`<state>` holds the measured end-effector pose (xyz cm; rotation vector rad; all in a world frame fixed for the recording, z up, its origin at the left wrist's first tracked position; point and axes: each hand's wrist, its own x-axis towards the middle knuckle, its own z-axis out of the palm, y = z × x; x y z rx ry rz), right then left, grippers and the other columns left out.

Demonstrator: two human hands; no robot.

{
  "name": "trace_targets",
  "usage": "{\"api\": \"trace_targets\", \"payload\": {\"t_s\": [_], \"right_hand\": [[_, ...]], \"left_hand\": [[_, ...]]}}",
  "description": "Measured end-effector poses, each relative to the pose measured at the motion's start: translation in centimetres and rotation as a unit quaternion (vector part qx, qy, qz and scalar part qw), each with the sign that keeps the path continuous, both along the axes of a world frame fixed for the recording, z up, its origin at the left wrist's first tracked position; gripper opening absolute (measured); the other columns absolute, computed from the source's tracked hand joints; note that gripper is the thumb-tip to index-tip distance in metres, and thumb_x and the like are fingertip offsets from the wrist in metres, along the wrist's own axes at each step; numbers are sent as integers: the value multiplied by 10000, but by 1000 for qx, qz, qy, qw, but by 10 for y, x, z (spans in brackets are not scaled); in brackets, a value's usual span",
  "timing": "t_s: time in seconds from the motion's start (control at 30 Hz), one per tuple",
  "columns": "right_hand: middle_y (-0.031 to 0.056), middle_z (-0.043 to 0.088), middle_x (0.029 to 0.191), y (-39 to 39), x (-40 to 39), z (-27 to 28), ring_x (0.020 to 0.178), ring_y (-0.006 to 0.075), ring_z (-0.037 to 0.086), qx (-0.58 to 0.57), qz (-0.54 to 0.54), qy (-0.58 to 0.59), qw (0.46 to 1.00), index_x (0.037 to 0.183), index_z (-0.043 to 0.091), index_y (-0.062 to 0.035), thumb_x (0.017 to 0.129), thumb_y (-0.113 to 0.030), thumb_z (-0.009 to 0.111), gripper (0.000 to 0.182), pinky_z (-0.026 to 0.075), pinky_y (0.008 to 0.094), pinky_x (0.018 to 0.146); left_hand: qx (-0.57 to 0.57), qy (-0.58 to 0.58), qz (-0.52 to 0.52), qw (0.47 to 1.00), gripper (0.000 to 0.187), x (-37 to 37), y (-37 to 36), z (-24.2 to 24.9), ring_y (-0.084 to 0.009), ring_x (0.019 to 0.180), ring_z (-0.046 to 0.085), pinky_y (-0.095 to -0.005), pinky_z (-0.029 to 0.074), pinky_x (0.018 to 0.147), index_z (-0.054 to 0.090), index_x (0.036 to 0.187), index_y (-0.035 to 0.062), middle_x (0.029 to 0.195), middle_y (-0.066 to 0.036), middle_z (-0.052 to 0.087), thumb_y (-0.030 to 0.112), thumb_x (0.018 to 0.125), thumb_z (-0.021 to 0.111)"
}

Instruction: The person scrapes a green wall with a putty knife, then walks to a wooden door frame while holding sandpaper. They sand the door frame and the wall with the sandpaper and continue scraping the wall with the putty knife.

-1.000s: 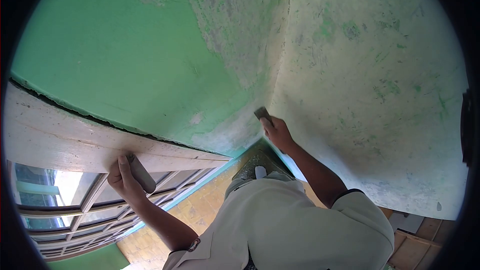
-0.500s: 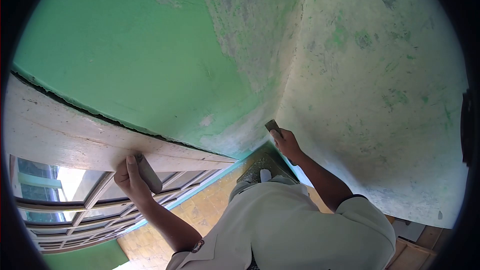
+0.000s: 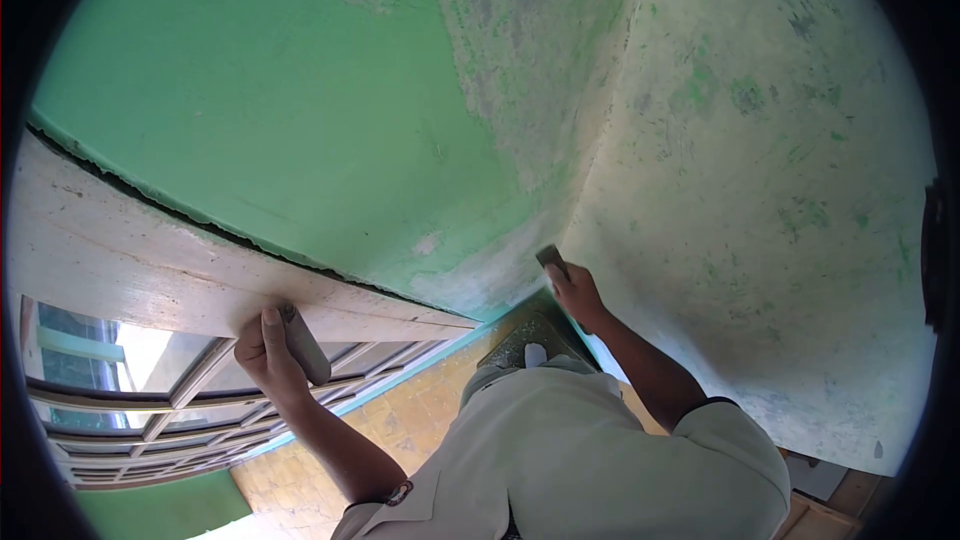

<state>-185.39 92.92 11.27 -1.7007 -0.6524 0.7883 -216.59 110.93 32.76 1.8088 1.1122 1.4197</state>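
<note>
My left hand (image 3: 268, 358) is closed on a broad, flat grey scraper (image 3: 306, 345), thumb laid along its near face. It is held up against the whitish wooden beam (image 3: 180, 275) above the window. In front of my body, my right hand (image 3: 577, 297) grips a smaller putty knife (image 3: 551, 260), its dark rectangular blade pointing up toward the corner where the walls meet. To its left the green wall (image 3: 270, 120) has a scraped grey-white band (image 3: 500, 60). The right-hand wall (image 3: 740, 200) is whitish with green flecks.
A dark gap (image 3: 200, 225) runs between green wall and beam. Below it is a window with a wooden grid (image 3: 185, 390). I stand on a dark speckled platform (image 3: 510, 348) over a yellow tiled floor (image 3: 385, 415). Wooden furniture (image 3: 825, 520) is at lower right.
The view has shifted slightly, so the walls sit a little further right. The putty knife's blade has tilted a little, and both hands keep their hold.
</note>
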Motion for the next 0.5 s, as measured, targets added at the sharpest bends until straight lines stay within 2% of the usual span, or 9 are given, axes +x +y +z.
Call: {"api": "trace_targets", "payload": {"t_s": [0.07, 0.13, 0.2, 0.27, 0.33, 0.37, 0.43, 0.5], "right_hand": [[-17, 433, 531, 19, 6, 10, 473, 77, 423, 8, 4, -40, 999, 672, 492, -49, 928, -310, 527, 368, 346, 268, 453], [-17, 433, 533, 31, 11, 31, 471, 78, 423, 65, -5, 46, 997, 677, 502, -48, 928, -307, 525, 361, 349, 271, 453], [-16, 435, 535, 24, 11, 35, 472, 78, 424, 61, -3, 38, 997, 678, 502, -49, 928, -306, 526, 360, 349, 269, 455], [-16, 437, 536, 9, 5, 24, 473, 78, 425, 58, -5, 33, 998, 679, 502, -49, 928, -305, 526, 358, 349, 268, 456], [-24, 437, 526, -4, 0, -13, 412, 65, 398, 41, 4, 10, 999, 670, 459, -82, 924, -311, 536, 351, 322, 255, 392], [-26, 436, 526, -8, -1, -30, 421, 62, 403, 40, 23, -21, 999, 671, 455, -78, 921, -313, 541, 354, 325, 253, 398], [-26, 435, 526, 17, 5, 4, 427, 61, 406, 53, 14, -20, 998, 668, 457, -74, 923, -307, 540, 355, 328, 251, 405], [-25, 424, 521, 42, 10, 25, 421, 61, 402, 114, 3, -36, 993, 663, 455, -73, 929, -292, 532, 353, 327, 247, 409]], "left_hand": [[1, -5, 5, 1000, 354, 3, 0, 1, -57, 601, 394, -239, 335, 558, 556, 643, -34, 596, 15, 518, 209, 898, 594], [4, -9, 9, 1000, 359, 6, -1, 4, -56, 594, 382, -240, 325, 551, 548, 633, -29, 584, 20, 508, 208, 897, 594], [19, -6, 13, 1000, 364, 10, -4, 5, -55, 586, 359, -240, 311, 542, 519, 616, -18, 571, 28, 478, 200, 899, 590], [13, -3, 9, 1000, 368, 5, -3, 2, -55, 581, 349, -242, 302, 537, 506, 608, -13, 564, 32, 461, 197, 899, 589], [13, -3, 5, 1000, 372, 2, 0, 1, -55, 577, 340, -243, 293, 531, 493, 600, -8, 556, 36, 444, 194, 899, 588], [12, 2, 2, 1000, 347, 1, 1, -1, -47, 585, 365, -236, 310, 536, 543, 637, -5, 585, 32, 479, 209, 907, 577], [13, 6, -1, 1000, 334, 2, 1, 0, -39, 594, 390, -228, 327, 541, 593, 673, -2, 614, 28, 514, 225, 915, 566], [8, -12, 5, 1000, 400, 6, -1, 1, -52, 557, 298, -253, 240, 504, 446, 576, 7, 525, 47, 399, 192, 905, 578]]}}
